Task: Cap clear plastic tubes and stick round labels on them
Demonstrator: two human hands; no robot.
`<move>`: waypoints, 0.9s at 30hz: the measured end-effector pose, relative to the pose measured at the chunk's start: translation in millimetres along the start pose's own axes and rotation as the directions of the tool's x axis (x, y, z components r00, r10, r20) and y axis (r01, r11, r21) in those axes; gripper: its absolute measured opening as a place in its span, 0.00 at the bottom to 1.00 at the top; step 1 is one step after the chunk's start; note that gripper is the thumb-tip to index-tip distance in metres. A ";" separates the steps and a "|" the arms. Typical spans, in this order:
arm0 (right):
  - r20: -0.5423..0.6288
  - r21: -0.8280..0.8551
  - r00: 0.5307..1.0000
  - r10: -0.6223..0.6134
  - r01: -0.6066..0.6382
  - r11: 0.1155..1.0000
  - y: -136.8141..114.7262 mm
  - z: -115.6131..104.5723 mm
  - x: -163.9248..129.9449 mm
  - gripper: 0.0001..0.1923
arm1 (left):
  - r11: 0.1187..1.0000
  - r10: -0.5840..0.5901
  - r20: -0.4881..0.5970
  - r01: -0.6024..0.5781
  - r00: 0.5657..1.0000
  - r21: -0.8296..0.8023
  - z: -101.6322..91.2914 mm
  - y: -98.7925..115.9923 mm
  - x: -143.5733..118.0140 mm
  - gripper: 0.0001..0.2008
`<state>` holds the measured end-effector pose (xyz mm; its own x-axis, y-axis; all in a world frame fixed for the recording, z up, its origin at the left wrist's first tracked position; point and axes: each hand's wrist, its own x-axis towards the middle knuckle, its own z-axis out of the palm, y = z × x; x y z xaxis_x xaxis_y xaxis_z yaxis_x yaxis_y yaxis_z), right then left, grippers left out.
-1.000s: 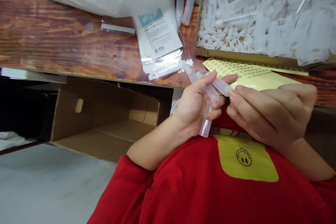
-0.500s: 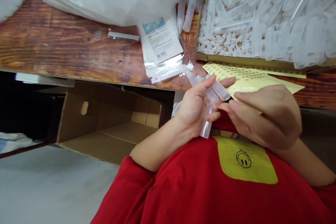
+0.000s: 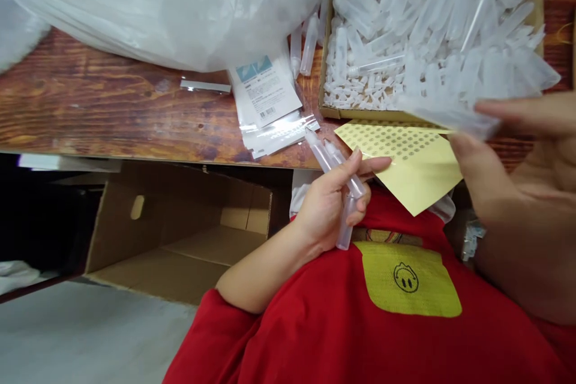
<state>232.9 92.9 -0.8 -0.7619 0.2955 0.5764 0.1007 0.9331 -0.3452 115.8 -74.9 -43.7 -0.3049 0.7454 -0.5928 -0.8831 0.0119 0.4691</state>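
My left hand (image 3: 321, 207) is closed around a few clear plastic tubes (image 3: 318, 150), whose narrow tips point away from me. The lower end of one tube (image 3: 345, 228) sticks out below my fingers. Between the thumb and fingers of my right hand (image 3: 531, 210) is another clear tube (image 3: 454, 115), smeared by motion, in front of the cardboard tray's near edge. A yellow sticker sheet (image 3: 414, 183) with rows of small round dark marks lies between my hands and overhangs the table edge.
The shallow cardboard tray (image 3: 355, 114) holds many tubes and small white caps. Printed packets (image 3: 270, 93) in clear sleeves lie left of it. A big white plastic bag (image 3: 180, 6) covers the back left. Below the table stands an open cardboard box (image 3: 175, 222).
My right hand has moved away from my left hand, out to the right and forward, carrying one tube. My left hand keeps hold of the other tubes.
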 end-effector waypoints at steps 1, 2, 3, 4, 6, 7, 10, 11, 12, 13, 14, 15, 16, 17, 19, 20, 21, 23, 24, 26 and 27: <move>-0.022 -0.057 0.998 -0.067 0.065 0.996 7.5 7.2 5.7 0.19 | 1.000 0.001 -0.013 0.000 1.000 0.026 -0.1 -1.5 -0.4 0.20; -0.032 -0.111 0.986 -0.162 0.157 0.981 15.3 16.6 11.9 0.15 | 0.999 0.006 -0.029 -0.004 1.000 0.047 0.2 -2.7 -1.0 0.20; -0.014 -0.189 0.975 -0.224 0.217 0.958 22.7 26.8 17.8 0.11 | 0.998 0.014 -0.046 -0.011 0.999 0.061 0.8 -3.6 -1.6 0.19; 0.001 -0.249 0.966 -0.258 0.250 0.936 29.0 36.3 22.9 0.07 | 0.998 0.021 -0.063 -0.017 0.998 0.067 1.5 -4.1 -2.3 0.19; 0.033 -0.314 0.966 -0.258 0.255 0.914 35.9 48.5 28.5 0.07 | 0.998 0.025 -0.090 -0.019 0.996 0.066 2.6 -4.5 -3.6 0.19; 0.045 -0.312 0.969 -0.245 0.247 0.917 36.2 49.8 28.5 0.09 | 0.998 0.026 -0.102 -0.019 0.994 0.065 2.9 -4.5 -4.0 0.19; 0.097 -0.194 0.968 -0.230 0.245 0.950 27.6 37.6 18.2 0.14 | 0.997 0.032 -0.118 -0.024 0.993 0.073 2.4 -5.1 -3.6 0.19; 0.125 -0.131 0.966 -0.226 0.242 0.961 23.8 31.3 12.5 0.13 | 0.996 0.038 -0.113 -0.029 0.993 0.079 2.0 -5.6 -3.0 0.19; 0.151 -0.065 0.963 -0.224 0.236 0.970 20.6 25.8 6.3 0.10 | 0.996 0.042 -0.104 -0.033 0.994 0.087 1.7 -6.4 -2.4 0.19; 0.183 -0.006 0.959 -0.219 0.224 0.975 18.2 21.8 0.0 0.07 | 0.995 0.045 -0.090 -0.036 0.995 0.096 1.5 -7.2 -1.7 0.19; 0.212 0.038 0.955 -0.206 0.202 0.979 16.7 19.9 -6.1 0.06 | 0.994 0.045 -0.074 -0.037 0.996 0.107 1.4 -8.1 -1.2 0.19; 0.222 0.069 0.956 -0.189 0.178 0.982 16.3 19.9 -11.8 0.05 | 0.992 0.047 -0.059 -0.039 0.997 0.121 1.6 -9.0 -0.7 0.19; 0.216 0.091 0.961 -0.171 0.155 0.984 16.6 21.6 -16.9 0.05 | 0.990 0.048 -0.048 -0.041 0.998 0.136 1.8 -9.8 -0.5 0.20; 0.194 0.105 0.968 -0.156 0.138 0.985 17.4 24.3 -21.3 0.06 | 0.988 0.049 -0.045 -0.042 0.998 0.149 2.2 -10.6 -0.3 0.20; 0.160 0.110 0.980 -0.117 0.100 0.989 19.0 30.4 -27.8 0.07 | 0.985 0.051 -0.059 -0.040 0.997 0.171 3.0 -11.9 -0.2 0.20; 0.145 0.113 0.984 -0.103 0.087 0.990 19.4 32.9 -30.1 0.07 | 0.983 0.048 -0.069 -0.035 0.996 0.178 3.5 -12.4 -0.1 0.21; 0.141 0.116 0.985 -0.099 0.083 0.990 19.5 34.7 -31.9 0.08 | 0.983 0.041 -0.077 -0.026 0.996 0.184 4.0 -12.8 -0.1 0.21; 0.152 0.110 0.985 -0.086 0.069 0.992 18.5 36.1 -34.5 0.07 | 0.980 0.021 -0.086 -0.004 0.996 0.198 5.3 -13.6 0.1 0.21; 0.155 0.112 0.984 -0.084 0.067 0.991 17.8 35.9 -35.6 0.07 | 0.979 0.016 -0.093 0.003 0.996 0.205 6.1 -14.0 0.2 0.21; 0.157 0.121 0.984 -0.082 0.063 0.991 16.1 34.1 -37.0 0.06 | 0.975 0.020 -0.113 0.006 0.993 0.222 8.3 -14.7 0.5 0.21; 0.167 0.119 0.983 -0.071 0.051 0.992 15.2 32.9 -37.3 0.06 | 0.973 0.030 -0.123 0.000 0.992 0.232 9.5 -15.0 0.7 0.21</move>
<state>241.8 89.3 -52.0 -0.8632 0.1904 0.4675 -0.0151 0.9160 -0.4009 132.2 -68.3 -45.0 -0.3728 0.6577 -0.6546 -0.7758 0.1661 0.6087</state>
